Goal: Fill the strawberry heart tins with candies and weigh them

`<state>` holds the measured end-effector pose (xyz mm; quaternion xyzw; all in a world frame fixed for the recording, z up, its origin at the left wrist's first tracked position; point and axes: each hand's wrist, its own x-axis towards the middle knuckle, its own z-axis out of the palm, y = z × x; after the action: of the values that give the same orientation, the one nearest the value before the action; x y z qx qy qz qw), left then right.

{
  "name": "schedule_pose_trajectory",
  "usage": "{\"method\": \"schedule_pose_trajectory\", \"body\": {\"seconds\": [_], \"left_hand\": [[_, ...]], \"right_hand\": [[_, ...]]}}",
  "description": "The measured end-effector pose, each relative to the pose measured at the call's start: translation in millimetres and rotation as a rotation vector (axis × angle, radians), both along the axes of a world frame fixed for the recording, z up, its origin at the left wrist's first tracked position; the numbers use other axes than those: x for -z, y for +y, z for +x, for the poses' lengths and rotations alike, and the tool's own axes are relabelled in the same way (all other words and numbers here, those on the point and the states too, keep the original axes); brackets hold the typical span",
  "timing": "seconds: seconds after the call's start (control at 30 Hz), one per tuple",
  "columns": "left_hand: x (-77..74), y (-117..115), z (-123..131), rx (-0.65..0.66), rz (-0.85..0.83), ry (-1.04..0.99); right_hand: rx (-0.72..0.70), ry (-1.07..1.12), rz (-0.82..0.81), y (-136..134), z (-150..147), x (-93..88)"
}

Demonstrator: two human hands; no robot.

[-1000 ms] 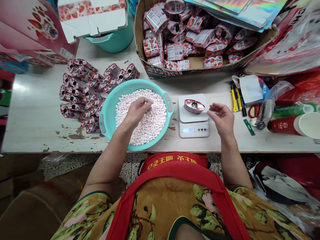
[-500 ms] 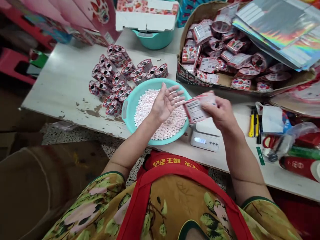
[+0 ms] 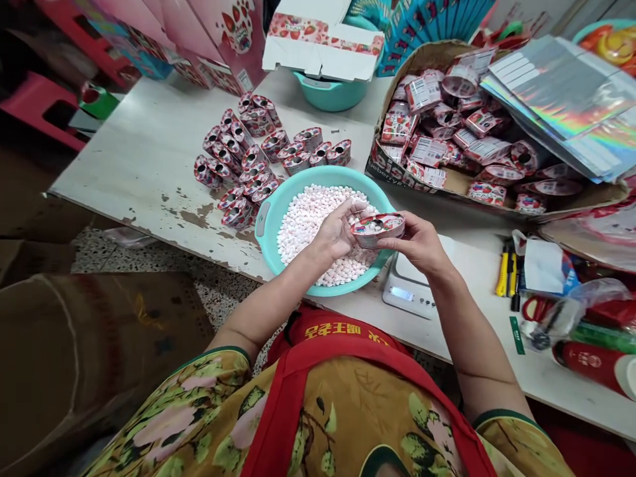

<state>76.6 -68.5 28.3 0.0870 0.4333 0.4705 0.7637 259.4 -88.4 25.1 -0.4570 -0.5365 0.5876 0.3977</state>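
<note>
In my right hand [image 3: 420, 242] is a small oval candy container [image 3: 378, 227] with a red strawberry print, its top turned up and white pieces showing at the opening. My left hand [image 3: 339, 232] is cupped palm up beside the container's left end, fingers apart and slightly bent; whether it touches the container I cannot tell. Both hands are above a turquoise basin [image 3: 263, 228] of small pale pink-white candies [image 3: 311, 228]. Just right of the basin, a white digital scale [image 3: 408, 291] has its display lit, with the right forearm passing over its far side.
Several upright containers [image 3: 253, 172] of the same print stand left behind the basin. A cardboard box [image 3: 392, 171] at the back right holds many more, with silvery sheets [image 3: 571, 99] on top. Yellow cutters [image 3: 505, 268] and a red bottle [image 3: 591, 361] lie at right.
The right hand has brought the container left over the basin and turned it from its printed side to top up. The left hand's fingers have bent in close to it. The view has shifted slightly.
</note>
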Motion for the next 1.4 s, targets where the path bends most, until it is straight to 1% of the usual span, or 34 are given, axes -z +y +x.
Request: {"method": "schedule_pose_trajectory", "body": {"seconds": [0.1, 0.17, 0.3, 0.37, 0.43, 0.5, 0.53, 0.63, 0.73, 0.8, 0.9, 1.0, 1.07, 1.17, 1.23, 1.3, 1.4], "left_hand": [[1.9, 0.6, 0.7, -0.012, -0.036, -0.018], [4.3, 1.6, 0.2, -0.008, -0.035, -0.009], [5.7, 4.3, 1.3, -0.007, -0.025, 0.006], [5.0, 4.9, 3.3, -0.001, -0.013, -0.019], [4.8, 3.9, 5.7, 0.010, -0.010, -0.052], [5.1, 1.2, 7.8, 0.009, -0.032, -0.057], [5.1, -0.6, 8.7, 0.005, -0.047, -0.052], [3.4, -5.0, 10.6, 0.002, -0.089, -0.044], [-1.4, -5.9, 9.9, -0.024, -0.091, -0.053], [-4.4, -4.8, 6.5, -0.024, -0.065, -0.047], [-6.5, -2.5, -3.0, 0.049, -0.018, -0.048], [-6.1, 0.2, -13.9, 0.106, -0.010, -0.042], [-4.8, 2.9, -19.0, 0.109, -0.016, -0.021], [-2.0, 6.7, -21.5, 0.100, -0.009, 0.010], [-0.2, 7.9, -20.7, 0.092, 0.000, 0.042], [1.3, 7.6, -19.2, 0.079, 0.000, 0.085], [3.1, 5.5, -17.6, 0.082, 0.020, 0.126]], "right_hand": [[0.093, 0.023, 0.019, -8.9, 4.0, 3.3], [0.145, 0.029, 0.032, -12.1, 8.3, 2.1], [0.199, -0.022, 0.051, -10.1, 12.0, -10.3], [0.145, -0.053, -0.005, -5.5, 8.0, -17.7], [0.033, -0.106, -0.121, -0.5, 2.3, -22.3], [-0.061, -0.158, -0.237, 2.9, -1.6, -23.1], [-0.081, -0.166, -0.275, 3.7, -1.9, -22.5], [-0.094, -0.113, -0.288, 1.4, 2.7, -18.9], [-0.078, -0.017, -0.210, -8.2, 12.6, -14.0], [0.004, 0.050, -0.152, -18.6, 22.1, -8.4], [0.222, 0.106, -0.050, -36.7, 43.6, 8.7], [0.473, 0.069, 0.064, -52.1, 71.9, 36.2], [0.588, -0.046, 0.084, -59.6, 89.5, 56.1], [0.655, -0.255, 0.046, -66.7, 106.7, 79.0], [0.662, -0.340, 0.018, -69.5, 110.8, 86.9], [0.653, -0.382, 0.014, -72.1, 111.7, 89.2], [0.610, -0.483, 0.065, -77.8, 115.2, 86.6]]}}
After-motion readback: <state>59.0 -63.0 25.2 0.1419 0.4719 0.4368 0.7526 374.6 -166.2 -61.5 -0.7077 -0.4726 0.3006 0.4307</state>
